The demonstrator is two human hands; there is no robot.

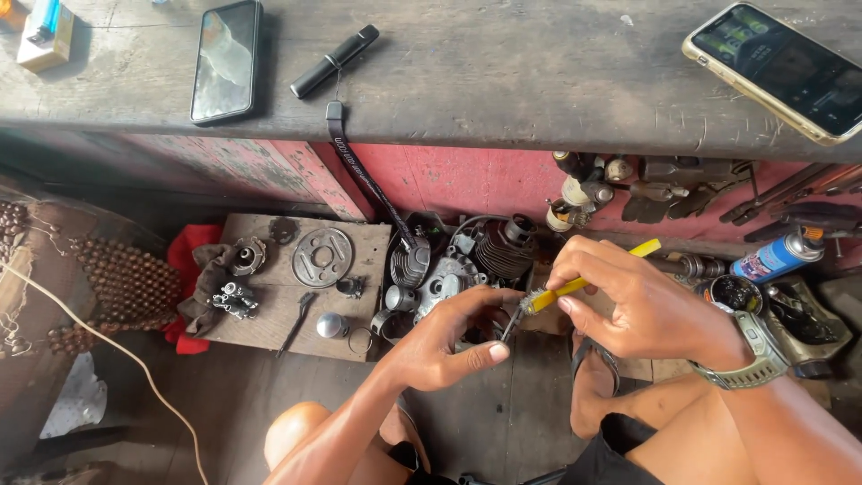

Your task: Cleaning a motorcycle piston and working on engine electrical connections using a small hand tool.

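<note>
Overhead, a worn wooden bench (503, 81) carries two phones (226, 59) and a black tube (334, 60). Below it, a wooden board (269, 314) holds a round metal plate (321, 257) and small engine parts, with a finned engine cylinder (501, 250) and a blue spray can (774, 257) nearby. Closer in, the right hand (642, 310) grips a yellow-handled brush (575, 286), its bristles against a small metal part (510, 325) pinched in the left hand (449, 346).

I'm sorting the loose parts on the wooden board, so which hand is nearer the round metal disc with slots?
Left. The left hand sits just right of the board holding the round metal disc; the right hand, gripping a yellow-handled brush, is farther right.
</note>
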